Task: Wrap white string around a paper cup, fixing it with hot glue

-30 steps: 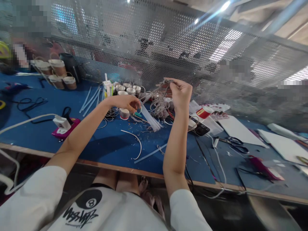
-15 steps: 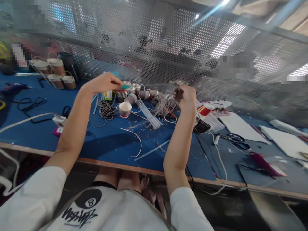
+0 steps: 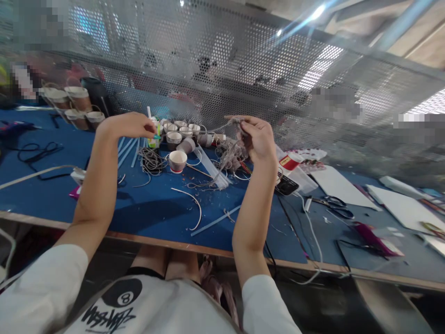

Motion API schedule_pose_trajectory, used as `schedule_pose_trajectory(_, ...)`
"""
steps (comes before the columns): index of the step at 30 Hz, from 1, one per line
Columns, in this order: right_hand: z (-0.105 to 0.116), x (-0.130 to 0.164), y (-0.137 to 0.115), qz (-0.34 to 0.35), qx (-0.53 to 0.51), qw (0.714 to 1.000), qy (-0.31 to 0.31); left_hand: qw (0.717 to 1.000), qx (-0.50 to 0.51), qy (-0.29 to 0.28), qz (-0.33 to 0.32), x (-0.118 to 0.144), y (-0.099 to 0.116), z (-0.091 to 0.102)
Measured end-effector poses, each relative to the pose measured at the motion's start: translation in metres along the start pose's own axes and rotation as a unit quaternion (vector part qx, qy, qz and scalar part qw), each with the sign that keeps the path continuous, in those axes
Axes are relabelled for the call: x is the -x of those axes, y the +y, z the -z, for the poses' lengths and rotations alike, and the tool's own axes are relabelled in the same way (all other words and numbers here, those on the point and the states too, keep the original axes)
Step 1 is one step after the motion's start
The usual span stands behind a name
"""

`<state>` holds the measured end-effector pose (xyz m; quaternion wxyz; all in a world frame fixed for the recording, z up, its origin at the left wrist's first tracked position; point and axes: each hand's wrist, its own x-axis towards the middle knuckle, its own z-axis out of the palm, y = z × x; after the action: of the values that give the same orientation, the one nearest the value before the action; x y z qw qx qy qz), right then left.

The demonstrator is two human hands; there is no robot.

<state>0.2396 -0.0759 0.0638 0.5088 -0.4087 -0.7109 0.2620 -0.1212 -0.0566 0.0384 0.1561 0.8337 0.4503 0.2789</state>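
Note:
My right hand [image 3: 260, 139] is raised over the table, closed on a bunch of grey twine [image 3: 238, 123] with strands hanging down. Below it lies a loose tangle of the same twine [image 3: 230, 155]. My left hand [image 3: 139, 125] hovers with its fingers pinched; a small turquoise tip shows at them, and I cannot tell what they hold. Close to it are a green-and-white pack [image 3: 153, 141] and a coil of dark cord [image 3: 152, 161]. A white paper cup [image 3: 177, 161] with a grey band stands between my hands. Several similar cups [image 3: 174, 137] with handles are behind it.
Clear glue sticks [image 3: 212, 169] and a curved white strip [image 3: 194, 204] lie on the blue tabletop [image 3: 146, 208]. More handled cups [image 3: 79, 99] stand at the far left. To the right are a black phone-like device [image 3: 287, 184], scissors [image 3: 333, 204] and white boards [image 3: 342, 185]. Perforated metal panel [image 3: 194, 60] behind.
My left hand has moved left and slightly down, away from my right hand. My right hand still holds the twine, its fingers now turned further to the left.

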Motion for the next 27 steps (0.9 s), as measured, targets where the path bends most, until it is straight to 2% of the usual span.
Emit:
schedule_pose_trajectory(1, -0.006, 0.003, -0.006, 0.003, 0.000, 1.000, -0.010, 1.000, -0.017, 0.004, 0.024, -0.002, 0.013, -0.006)
schedule_pose_trajectory(3, -0.018, 0.008, -0.016, 0.007, -0.007, 0.999, -0.030, 0.999, 0.026, 0.039, 0.009, -0.007, 0.045, -0.022)
schedule_pose_trajectory(5, -0.030, 0.013, -0.025, 0.011, -0.015, 0.999, -0.046, 0.985, 0.156, 0.060, -0.041, -0.012, 0.075, -0.041)
schedule_pose_trajectory(6, -0.035, 0.015, -0.028, 0.014, -0.018, 0.998, -0.052, 0.972, 0.223, 0.049, -0.064, -0.015, 0.087, -0.051)
schedule_pose_trajectory(9, -0.043, 0.019, -0.035, 0.018, -0.022, 0.998, -0.058, 0.934, 0.335, 0.028, -0.119, -0.019, 0.107, -0.074)
schedule_pose_trajectory(11, -0.044, 0.022, -0.039, 0.021, -0.019, 0.998, -0.056, 0.928, 0.348, 0.039, -0.126, -0.019, 0.110, -0.080)
schedule_pose_trajectory(16, -0.037, 0.031, -0.049, 0.029, 0.001, 0.999, -0.044, 0.939, 0.307, 0.123, -0.097, -0.006, 0.116, -0.066)
schedule_pose_trajectory(20, -0.030, 0.038, -0.057, 0.041, 0.017, 0.999, -0.029, 0.937, 0.280, 0.179, -0.111, 0.005, 0.126, -0.052)
schedule_pose_trajectory(24, -0.025, 0.044, -0.064, 0.055, 0.017, 0.998, -0.037, 0.932, 0.275, 0.202, -0.124, 0.012, 0.130, -0.047)
schedule_pose_trajectory(27, -0.025, 0.047, -0.067, 0.061, -0.021, 0.996, -0.062, 0.925, 0.288, 0.208, -0.135, 0.010, 0.128, -0.048)
